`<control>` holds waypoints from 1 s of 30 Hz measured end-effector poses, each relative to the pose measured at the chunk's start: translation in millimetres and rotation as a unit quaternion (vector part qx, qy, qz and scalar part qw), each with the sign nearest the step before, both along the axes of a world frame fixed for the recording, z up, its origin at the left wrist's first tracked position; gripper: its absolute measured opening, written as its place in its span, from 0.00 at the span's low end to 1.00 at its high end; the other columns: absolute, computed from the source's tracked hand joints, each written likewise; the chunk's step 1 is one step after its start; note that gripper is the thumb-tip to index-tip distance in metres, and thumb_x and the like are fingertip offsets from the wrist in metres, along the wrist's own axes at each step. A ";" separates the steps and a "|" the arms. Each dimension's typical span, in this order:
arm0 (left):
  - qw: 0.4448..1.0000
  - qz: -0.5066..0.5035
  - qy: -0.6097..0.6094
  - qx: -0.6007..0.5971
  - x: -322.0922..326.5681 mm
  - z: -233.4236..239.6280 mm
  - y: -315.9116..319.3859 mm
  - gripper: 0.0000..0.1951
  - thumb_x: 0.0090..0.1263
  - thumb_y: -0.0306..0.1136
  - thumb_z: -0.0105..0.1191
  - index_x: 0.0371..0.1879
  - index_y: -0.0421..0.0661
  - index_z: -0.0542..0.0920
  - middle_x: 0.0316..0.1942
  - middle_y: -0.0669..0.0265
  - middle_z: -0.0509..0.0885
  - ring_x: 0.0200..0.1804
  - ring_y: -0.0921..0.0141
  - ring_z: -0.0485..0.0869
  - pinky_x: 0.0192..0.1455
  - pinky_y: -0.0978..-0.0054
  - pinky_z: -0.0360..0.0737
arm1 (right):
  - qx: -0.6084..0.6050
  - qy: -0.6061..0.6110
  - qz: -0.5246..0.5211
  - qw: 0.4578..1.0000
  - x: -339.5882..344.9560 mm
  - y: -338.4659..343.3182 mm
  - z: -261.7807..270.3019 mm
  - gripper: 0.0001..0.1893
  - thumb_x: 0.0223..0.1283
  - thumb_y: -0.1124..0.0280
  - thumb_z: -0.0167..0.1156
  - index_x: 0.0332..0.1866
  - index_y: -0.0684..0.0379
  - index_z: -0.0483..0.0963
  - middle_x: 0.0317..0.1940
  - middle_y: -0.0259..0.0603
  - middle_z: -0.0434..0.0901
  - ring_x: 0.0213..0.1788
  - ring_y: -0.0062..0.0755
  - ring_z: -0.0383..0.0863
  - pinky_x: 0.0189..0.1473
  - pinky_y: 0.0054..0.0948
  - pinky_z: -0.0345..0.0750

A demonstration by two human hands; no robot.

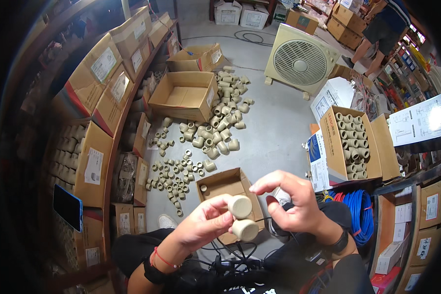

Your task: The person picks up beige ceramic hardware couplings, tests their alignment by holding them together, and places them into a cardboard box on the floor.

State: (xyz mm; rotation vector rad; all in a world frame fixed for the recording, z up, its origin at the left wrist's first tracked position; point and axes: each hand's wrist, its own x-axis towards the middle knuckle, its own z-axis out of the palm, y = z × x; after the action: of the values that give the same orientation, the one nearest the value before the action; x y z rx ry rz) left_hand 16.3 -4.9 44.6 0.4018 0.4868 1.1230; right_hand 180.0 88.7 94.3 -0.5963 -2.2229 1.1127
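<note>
Two round beige plastic pipe caps, an upper one [240,206] and a lower one [245,230], are in the fingers of my left hand [207,222], their closed ends facing up. To the right, my right hand [296,200] hovers with thumb and fingers apart and nothing between them. Below both hands an open cardboard box [226,180] stands on the floor, partly hidden by my left hand and the caps. One small beige fitting [203,188] lies inside it near its left wall.
Beige pipe elbows [220,136] and smaller fittings [174,176] are strewn ahead, beside a larger carton [183,92]. Shelves of boxes [92,172] and a phone [67,206] flank my left. Rightward are a box fan [299,65], a fittings carton [332,150], blue cable coils [360,217] and another person [384,33].
</note>
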 end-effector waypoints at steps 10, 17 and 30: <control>0.997 0.067 0.023 -0.010 -11.3 -4.8 6.0 0.14 0.60 0.32 0.46 0.43 0.43 0.66 0.32 0.68 0.73 0.32 0.77 0.73 0.35 0.83 0.70 | 0.077 0.019 0.080 0.994 -11.7 -2.9 -1.8 0.18 0.31 0.76 0.61 0.34 0.61 0.67 0.36 0.43 0.69 0.36 0.33 0.71 0.37 0.25 0.70; 0.996 0.076 0.030 -0.018 -13.5 -5.7 3.4 0.14 0.60 0.32 0.45 0.45 0.44 0.66 0.34 0.68 0.73 0.32 0.78 0.73 0.32 0.87 0.70 | 0.045 0.006 0.065 0.997 -15.5 -2.6 -9.4 0.15 0.33 0.80 0.59 0.32 0.61 0.66 0.30 0.39 0.69 0.30 0.31 0.73 0.32 0.23 0.71; 0.969 0.159 0.184 -0.044 -16.0 -12.4 2.1 0.10 0.55 0.29 0.52 0.36 0.43 0.75 0.39 0.69 0.75 0.42 0.77 0.72 0.44 0.81 0.67 | 0.054 0.003 0.012 0.998 -20.7 -1.8 -12.8 0.15 0.34 0.76 0.62 0.32 0.61 0.68 0.29 0.38 0.69 0.30 0.27 0.74 0.33 0.21 0.75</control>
State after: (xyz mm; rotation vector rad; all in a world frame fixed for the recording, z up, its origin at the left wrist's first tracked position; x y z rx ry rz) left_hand 0.3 -2.9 32.2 0.4682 0.9507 1.3360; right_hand 159.3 87.0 81.5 -0.5223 -2.2746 0.9972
